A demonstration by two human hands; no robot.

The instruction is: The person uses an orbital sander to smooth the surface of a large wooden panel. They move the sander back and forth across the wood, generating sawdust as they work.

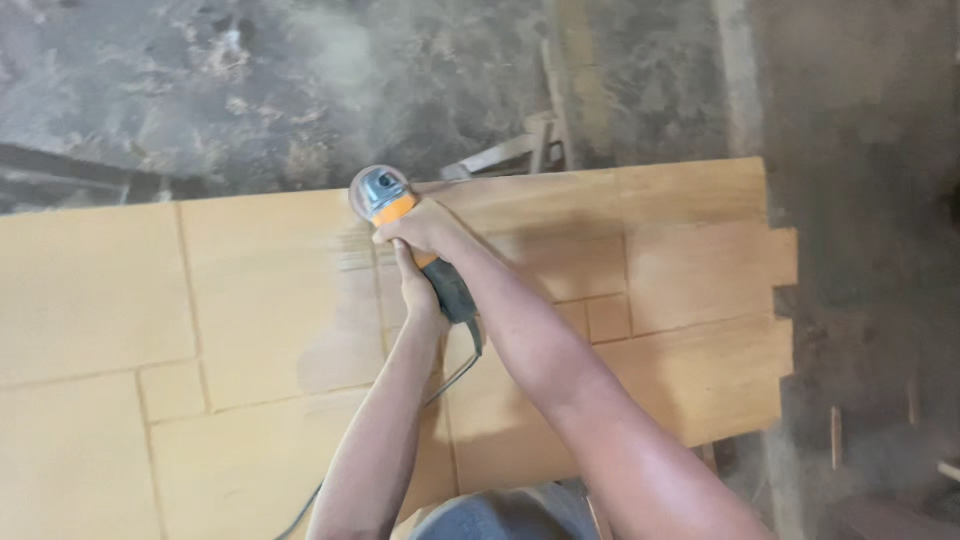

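**Ana:** Rough grey concrete floor [250, 90] fills the top of the view and the right side, with dust on it. What lies over it?

**Ben:** One big wooden panel [250, 300], pale yellow-brown, made of many flat boards joined together. Thin seams run between the boards. Its right end is stepped, because some boards reach farther out than others.

**Ana:** And where are the hands?

**Ben:** Both are on an angle grinder [400, 225], near the far edge of the panel, about the middle of the picture. The right hand [425, 230] is closed over the orange part of the body, just behind the grey round head. The left hand [418, 290] is closed around the dark rear handle, closer to the person. The two forearms cross each other a little.

**Ana:** Does the tool touch the wood?

**Ben:** Its head sits low on the panel, but I cannot tell the exact contact. Beside the head the wood looks blurred and paler.

**Ana:** Anything more?

**Ben:** A grey cable [455, 375] leaves the handle and runs down over the panel toward the person. Beyond the far edge, some wooden sticks [520, 145] stand on the floor. At the bottom there is grey cloth [500, 515], part of the person's clothes.
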